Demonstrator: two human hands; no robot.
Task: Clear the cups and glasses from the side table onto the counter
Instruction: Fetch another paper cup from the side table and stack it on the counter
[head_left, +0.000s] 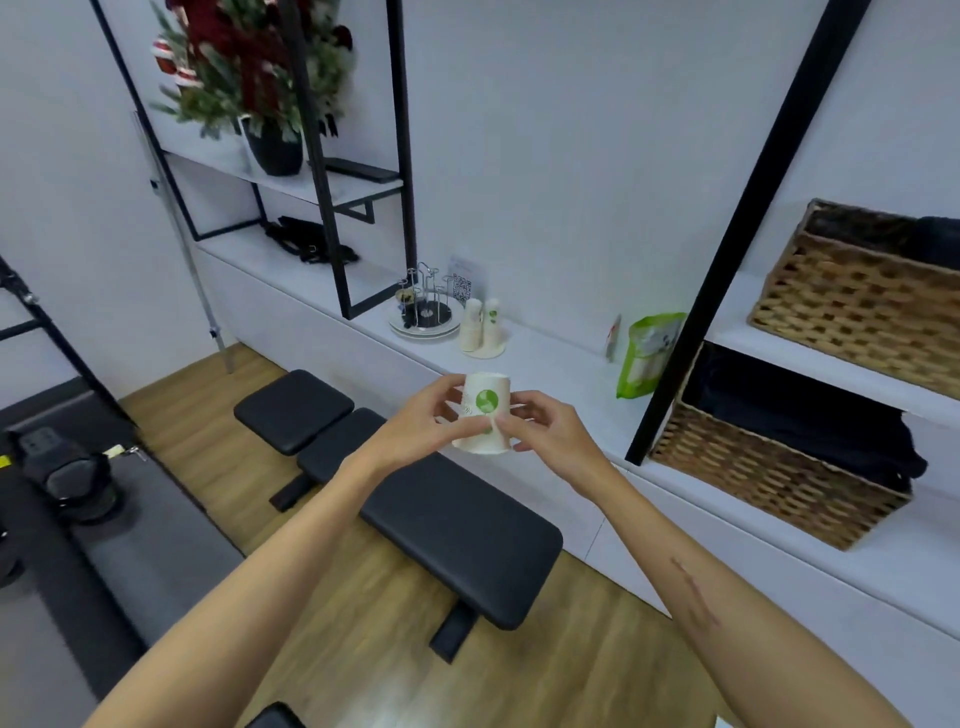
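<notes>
Head view: paper cup (484, 413) is held upside down in mid-air above the counter (561, 364), pinched by left hand (415, 423) and right hand (545, 431) fingers, probably for stacking on nearby cup stacks (480, 327).

Looks like a small gym room with a drinks corner: padded black weight bench (415, 478) in the middle, dumbbells (67, 475) at left, wooden floor (182, 431), long white surface (545, 364) carrying paper cup stacks (480, 327), wicker baskets (810, 467) at right.
</notes>
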